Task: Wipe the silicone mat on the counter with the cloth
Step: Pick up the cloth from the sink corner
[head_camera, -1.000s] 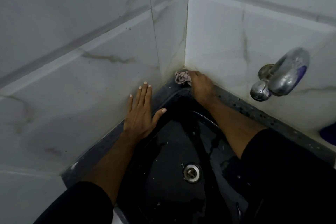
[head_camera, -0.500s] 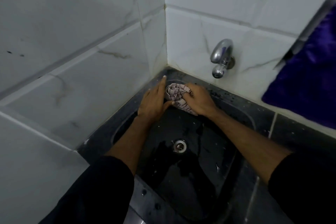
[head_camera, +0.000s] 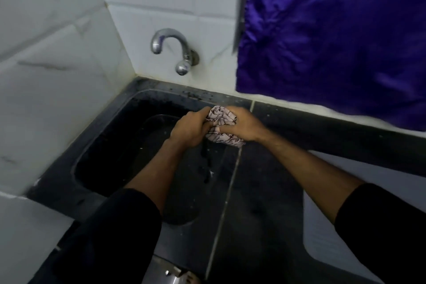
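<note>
Dark worktop [head_camera: 288, 180] | left hand [head_camera: 189, 130], right hand [head_camera: 242, 125] both grip crumpled patterned cloth [head_camera: 220, 120] | step: likely wringing | next: reach mat, unseen

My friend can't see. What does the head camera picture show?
Two hands, left hand and right hand, grip a bunched patterned cloth over a black sink. A metal tap sticks from the tiled wall, and purple fabric hangs at right.
</note>
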### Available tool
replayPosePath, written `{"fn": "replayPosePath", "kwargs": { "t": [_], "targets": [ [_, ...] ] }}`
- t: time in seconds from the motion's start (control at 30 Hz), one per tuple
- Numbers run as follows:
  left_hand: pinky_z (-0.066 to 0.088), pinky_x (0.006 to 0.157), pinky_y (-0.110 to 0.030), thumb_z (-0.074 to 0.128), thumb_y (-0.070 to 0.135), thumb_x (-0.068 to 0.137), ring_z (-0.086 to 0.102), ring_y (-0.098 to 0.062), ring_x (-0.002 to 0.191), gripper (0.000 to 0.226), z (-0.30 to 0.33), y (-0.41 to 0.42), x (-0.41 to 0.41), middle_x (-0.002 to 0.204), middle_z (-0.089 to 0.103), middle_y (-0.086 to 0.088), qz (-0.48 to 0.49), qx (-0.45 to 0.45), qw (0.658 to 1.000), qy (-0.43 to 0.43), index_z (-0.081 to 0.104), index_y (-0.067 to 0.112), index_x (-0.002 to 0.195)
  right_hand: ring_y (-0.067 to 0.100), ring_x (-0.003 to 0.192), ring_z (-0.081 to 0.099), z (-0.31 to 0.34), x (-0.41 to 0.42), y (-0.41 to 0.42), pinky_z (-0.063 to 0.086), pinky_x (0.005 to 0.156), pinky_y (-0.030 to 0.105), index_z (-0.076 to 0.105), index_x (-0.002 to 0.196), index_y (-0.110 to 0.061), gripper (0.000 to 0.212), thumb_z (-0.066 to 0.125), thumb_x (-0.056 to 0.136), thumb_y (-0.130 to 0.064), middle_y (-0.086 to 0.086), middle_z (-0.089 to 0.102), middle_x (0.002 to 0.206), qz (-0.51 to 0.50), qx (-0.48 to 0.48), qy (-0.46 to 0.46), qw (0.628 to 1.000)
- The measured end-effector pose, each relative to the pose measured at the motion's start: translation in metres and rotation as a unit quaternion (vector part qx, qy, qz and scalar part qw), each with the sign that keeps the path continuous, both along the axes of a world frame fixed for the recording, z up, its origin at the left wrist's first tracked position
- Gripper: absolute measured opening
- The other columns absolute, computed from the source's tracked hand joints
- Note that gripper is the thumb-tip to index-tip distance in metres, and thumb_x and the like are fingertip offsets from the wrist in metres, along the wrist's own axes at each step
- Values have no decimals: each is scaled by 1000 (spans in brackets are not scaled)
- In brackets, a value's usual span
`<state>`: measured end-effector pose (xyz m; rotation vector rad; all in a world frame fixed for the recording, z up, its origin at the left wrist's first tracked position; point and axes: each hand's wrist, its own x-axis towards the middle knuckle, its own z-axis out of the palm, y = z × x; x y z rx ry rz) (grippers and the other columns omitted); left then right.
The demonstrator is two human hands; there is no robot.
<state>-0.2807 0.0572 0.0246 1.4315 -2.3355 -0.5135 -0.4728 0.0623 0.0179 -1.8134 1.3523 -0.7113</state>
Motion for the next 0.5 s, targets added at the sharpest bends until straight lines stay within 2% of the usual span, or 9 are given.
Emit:
{"fn": "replayPosePath", "kwargs": {
  "t": [0.07,0.13,0.27,0.43,0.5],
  "targets": [
    [51,82,-48,50,34,96,62,-39,100,32,2,13,-42,111,68,-14,-22,-1,1000,-3,52,16,123,7,80,69,2,-40,19,57,74,29,66,98,-19,27,78,75,-17,-3,72,91,-36,11,-10,999],
    [51,80,-47,49,33,97,63,-38,96,28,3,25,-83,108,68,-13,-46,-9,999,-5,52,14,117,14,81,69,5,-82,39,57,75,33,66,94,-14,21,77,77,-19,0,73,90,-63,15,7,998],
    [51,78,-46,45,42,98,64,-35,93,30,4,57,-159,102,69,-9,-91,-19,996,16,54,16,110,19,85,68,7,-159,87,55,74,31,63,96,-16,20,74,80,-22,1,71,93,-105,14,21,994],
    [51,85,-45,42,50,98,64,-27,105,40,-5,109,-253,115,68,-2,-116,-3,991,67,54,22,124,21,94,66,-5,-267,162,54,85,37,62,108,-9,31,72,82,-21,6,70,104,-187,18,30,982],
    [50,87,-43,44,50,97,60,-27,110,45,-21,133,-283,123,64,-4,-117,8,991,62,52,20,130,22,96,66,-11,-306,190,52,85,34,62,108,-8,30,71,83,-22,6,70,104,-243,8,38,969]
  ]
}}
